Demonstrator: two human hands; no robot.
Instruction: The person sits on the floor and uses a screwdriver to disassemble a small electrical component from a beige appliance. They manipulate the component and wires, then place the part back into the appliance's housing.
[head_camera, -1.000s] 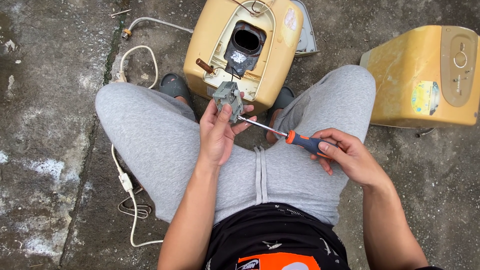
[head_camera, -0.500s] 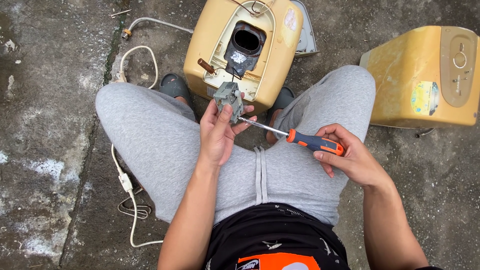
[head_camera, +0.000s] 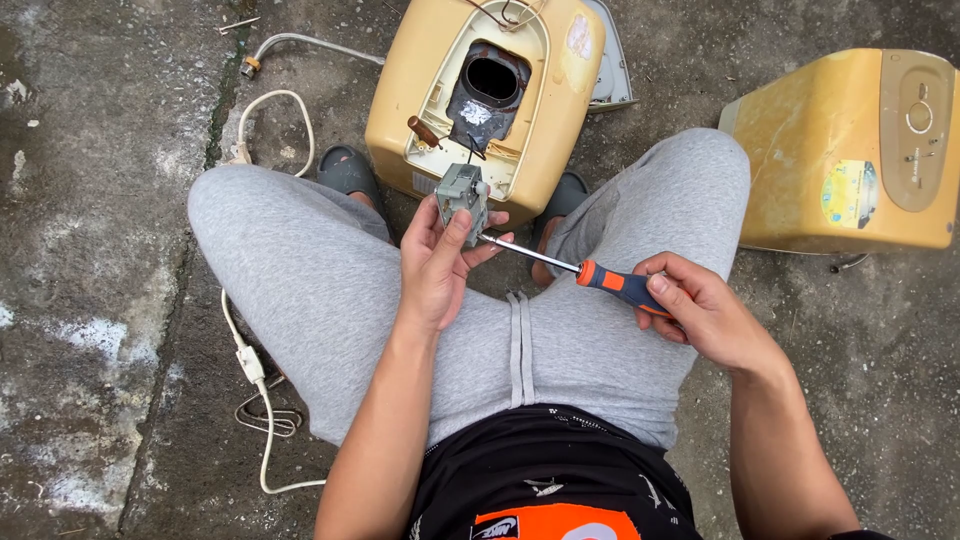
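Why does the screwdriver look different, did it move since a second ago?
Yes, slightly. The screwdriver in the right hand slid rightward, handle farther from the trouser drawstring, tip at the grey part.

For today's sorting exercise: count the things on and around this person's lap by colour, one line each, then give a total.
Yellow: 2, the opened casing and the closed casing.
Grey: 1, the small part in the left hand.
Orange-handled: 1, the screwdriver in the right hand.
White: 1, the cord.
Total: 5.
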